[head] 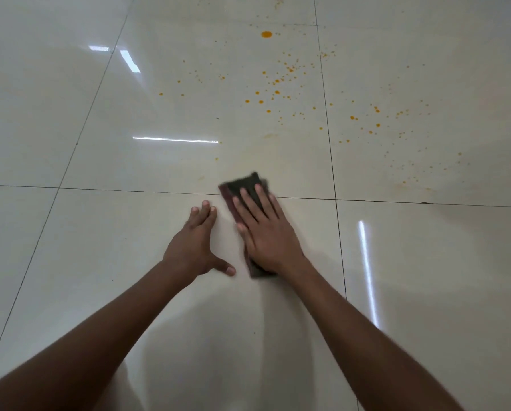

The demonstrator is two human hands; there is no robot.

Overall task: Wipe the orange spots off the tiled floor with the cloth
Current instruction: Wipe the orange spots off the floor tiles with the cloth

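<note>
A dark folded cloth (243, 185) lies flat on the glossy cream tiled floor (129, 247), across a grout line. My right hand (266, 232) presses down on it with straight, spread fingers. Just left of the cloth, my left hand (196, 244) rests flat on the bare tile, fingers straight and thumb out. Orange spots (278, 81) are scattered over the tiles beyond the cloth, with one large drop (266, 34) far ahead and finer specks (375, 126) to the right. A faint smeared patch (269, 134) shows between the cloth and the spots.
Dark grout lines (328, 129) divide the floor into large tiles. Bright light reflections (174, 140) streak the surface at left and lower right. Nothing else stands on the floor in view.
</note>
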